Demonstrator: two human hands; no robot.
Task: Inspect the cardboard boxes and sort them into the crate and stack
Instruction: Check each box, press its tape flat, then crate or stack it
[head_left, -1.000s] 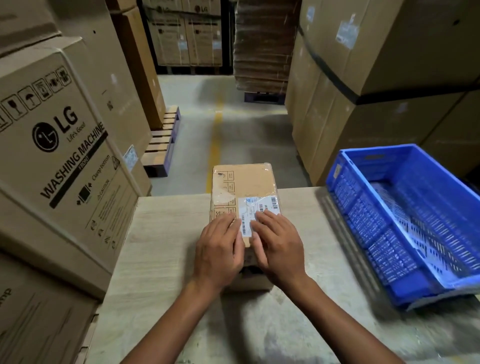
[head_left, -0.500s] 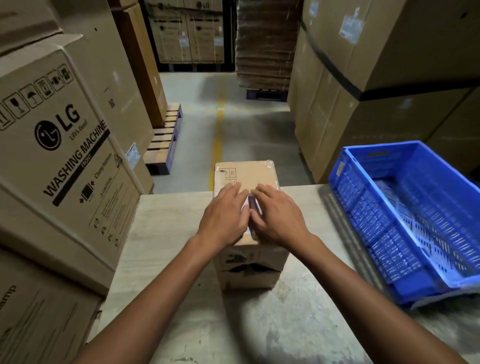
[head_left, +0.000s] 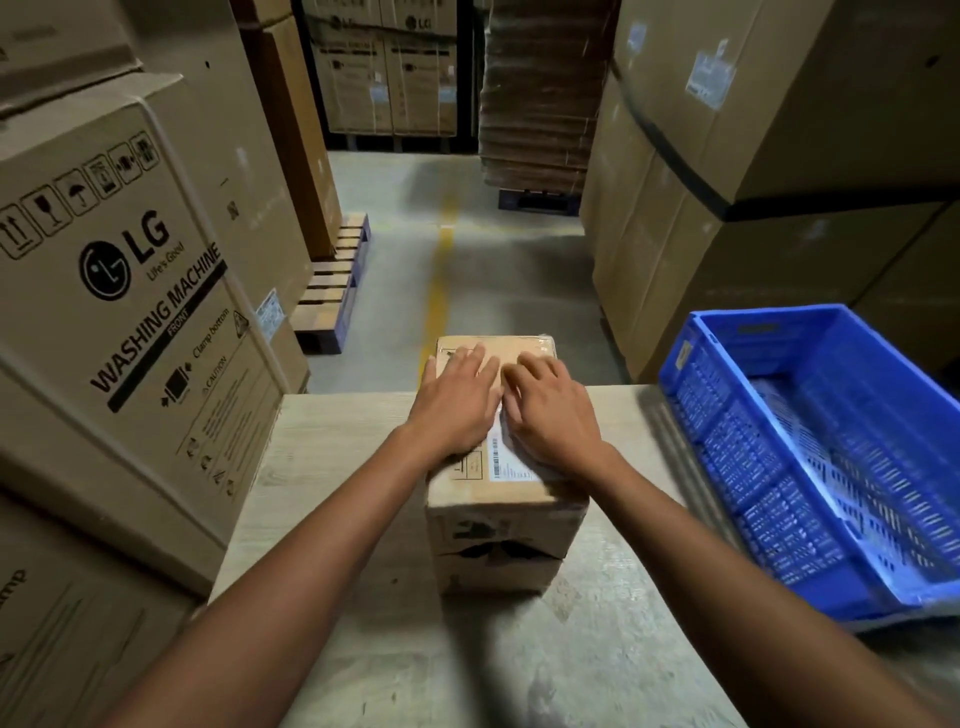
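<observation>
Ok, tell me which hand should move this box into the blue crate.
Probably the right hand: it rests on the box, on the side nearer the blue crate. The left hand would have to reach across.

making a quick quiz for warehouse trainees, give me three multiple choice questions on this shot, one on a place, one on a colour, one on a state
1. Where is the blue crate relative to the small box?
A. on the table, to its right
B. on the floor, to its left
C. on top of it

2. What colour is the floor line beyond the table?
A. red
B. yellow
C. white

3. How do the left hand and right hand meet the small box?
A. both lift it by its sides
B. only one touches it
C. both rest flat on its top

Answers:
1 A, the crate sits on the tabletop on the right side.
2 B, the stripe running up the aisle is yellow.
3 C, both palms lie on the top face while the box stands on the table.
</observation>
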